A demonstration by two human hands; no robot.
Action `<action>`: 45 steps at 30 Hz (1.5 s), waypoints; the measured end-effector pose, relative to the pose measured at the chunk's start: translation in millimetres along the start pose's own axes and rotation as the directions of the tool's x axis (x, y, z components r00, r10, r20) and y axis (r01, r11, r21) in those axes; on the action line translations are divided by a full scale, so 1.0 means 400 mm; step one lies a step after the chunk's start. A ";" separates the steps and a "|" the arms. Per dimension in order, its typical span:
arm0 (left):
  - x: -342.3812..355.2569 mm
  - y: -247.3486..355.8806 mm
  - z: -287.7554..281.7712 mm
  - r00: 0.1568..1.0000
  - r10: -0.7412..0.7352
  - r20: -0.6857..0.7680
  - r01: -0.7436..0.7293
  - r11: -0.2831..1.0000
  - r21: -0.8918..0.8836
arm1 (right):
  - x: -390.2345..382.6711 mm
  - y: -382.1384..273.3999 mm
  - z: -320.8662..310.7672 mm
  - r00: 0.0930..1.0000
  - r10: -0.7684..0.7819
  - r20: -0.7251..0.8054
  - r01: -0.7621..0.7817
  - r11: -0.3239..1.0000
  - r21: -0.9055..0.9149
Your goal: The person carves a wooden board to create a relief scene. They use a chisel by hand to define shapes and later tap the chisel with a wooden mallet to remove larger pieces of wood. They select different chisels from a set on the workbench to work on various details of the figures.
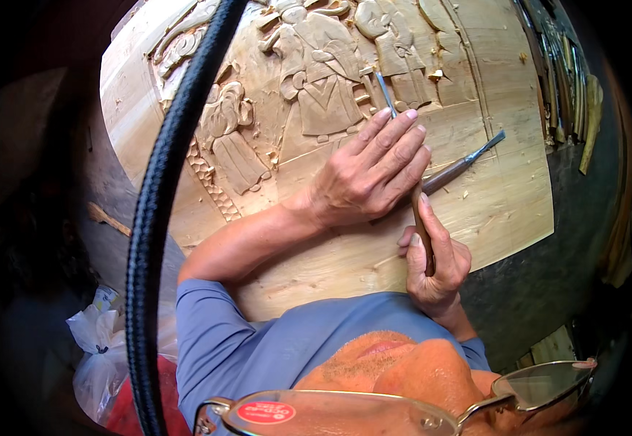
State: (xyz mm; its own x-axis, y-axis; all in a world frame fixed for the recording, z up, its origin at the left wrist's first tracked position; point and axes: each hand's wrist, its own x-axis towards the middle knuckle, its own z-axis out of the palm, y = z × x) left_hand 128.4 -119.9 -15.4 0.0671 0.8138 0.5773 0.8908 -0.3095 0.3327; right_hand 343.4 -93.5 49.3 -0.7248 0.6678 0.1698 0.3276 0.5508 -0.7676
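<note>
The head-worn fisheye looks steeply down from close range, past the glasses [396, 418] at six o'clock, onto the panel [323, 109] toward twelve; around nine the view falls dark, perhaps from vignetting.

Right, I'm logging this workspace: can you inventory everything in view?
Carved wooden relief panel: 1, tan, centre
Slim wood-handled chisel: 1, brown, silver, centre right
Broader wood-handled chisel: 1, brown, silver, on panel
Long slender tools: many, brownish, upper right
Braided cable: 1, black, left
Knotted plastic bag: 1, clear, lower left
Unidentified item: 1, red, beside bag
Rough wood piece: 1, brown, left
Metal glasses: 1, silver, bottom
Plain shirt: 1, blue, bottom
Left hand: 1, bare, over slim chisel
Right hand: 1, bare, holding slim chisel
</note>
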 end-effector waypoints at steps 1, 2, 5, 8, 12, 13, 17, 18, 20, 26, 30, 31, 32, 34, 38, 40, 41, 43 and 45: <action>0.002 -0.001 0.001 1.000 -0.006 -0.001 0.006 1.000 -0.001 | 0.002 -0.003 0.001 1.000 0.016 0.006 -0.016 1.000 0.009; 0.003 -0.002 0.001 1.000 -0.011 -0.002 0.011 1.000 -0.002 | 0.002 -0.004 0.002 0.999 0.032 0.008 -0.032 0.999 0.029; 0.004 -0.004 0.001 1.000 -0.005 -0.018 0.005 1.000 -0.027 | -0.004 -0.005 0.006 0.997 0.072 0.003 -0.072 0.993 0.092; 0.004 -0.001 0.006 0.999 -0.025 -0.024 0.023 0.998 -0.051 | -0.005 0.003 0.016 0.997 0.075 -0.006 -0.074 0.992 0.101; 0.005 -0.018 0.019 0.998 -0.045 -0.047 0.042 0.996 -0.074 | 0.013 0.008 0.034 0.997 0.080 -0.004 -0.079 0.995 0.057; 0.007 -0.019 0.021 0.997 -0.049 -0.051 0.045 0.996 -0.077 | 0.021 0.006 0.034 0.997 0.072 -0.006 -0.072 0.996 0.046; 0.003 -0.013 0.008 0.999 -0.017 -0.035 0.015 0.998 -0.057 | 0.004 -0.011 0.009 0.996 0.083 0.018 -0.084 0.995 0.055; 0.002 -0.009 0.004 1.000 -0.005 -0.026 0.004 0.999 -0.048 | 0.002 -0.014 0.005 0.996 0.086 0.024 -0.087 0.994 0.065; 0.002 -0.008 0.001 1.000 -0.004 -0.027 0.004 1.000 -0.026 | 0.003 -0.020 0.003 0.996 0.088 0.024 -0.090 0.993 0.081; 0.001 -0.010 0.010 0.999 -0.014 -0.042 0.012 0.999 -0.044 | -0.002 -0.015 0.015 0.996 0.087 0.002 -0.087 0.992 0.093; 0.004 -0.010 0.013 0.999 -0.017 -0.050 0.014 0.998 -0.064 | -0.013 0.003 0.030 0.996 0.092 -0.010 -0.091 0.989 0.120; 0.003 -0.010 0.014 0.999 -0.020 -0.051 0.016 0.998 -0.066 | -0.013 0.005 0.030 0.996 0.088 -0.004 -0.087 0.987 0.133; 0.001 -0.010 0.016 0.998 -0.023 -0.053 0.019 0.998 -0.068 | -0.012 0.007 0.032 0.996 0.086 -0.006 -0.085 0.987 0.139; -0.002 -0.011 0.019 0.998 -0.030 -0.057 0.026 0.997 -0.072 | -0.012 0.009 0.037 0.996 0.085 -0.016 -0.081 0.986 0.145; -0.002 -0.011 0.017 0.998 -0.034 -0.058 0.029 0.996 -0.085 | -0.012 0.010 0.046 0.996 0.081 -0.027 -0.077 0.987 0.139; -0.005 -0.012 0.017 0.998 -0.034 -0.056 0.029 0.996 -0.084 | -0.013 0.009 0.050 0.996 0.088 -0.028 -0.083 0.987 0.136; -0.005 -0.010 0.016 0.998 -0.031 -0.049 0.027 0.996 -0.084 | -0.014 0.012 0.052 0.996 0.084 -0.032 -0.078 0.987 0.140; -0.003 -0.005 0.014 0.999 -0.023 -0.033 0.020 0.996 -0.086 | -0.022 0.021 0.056 0.996 0.074 -0.048 -0.067 0.987 0.149; 0.011 -0.015 0.014 0.997 -0.072 -0.031 0.069 0.994 -0.083 | 0.000 0.026 0.061 0.996 0.082 -0.047 -0.075 0.989 0.128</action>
State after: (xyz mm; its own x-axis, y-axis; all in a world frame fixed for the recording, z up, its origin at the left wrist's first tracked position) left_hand 125.9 -111.5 -19.0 -0.0111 0.8179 0.5752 0.8531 -0.2923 0.4321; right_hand 332.1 -99.9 26.3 -0.6665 0.7331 0.1353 0.3010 0.4307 -0.8508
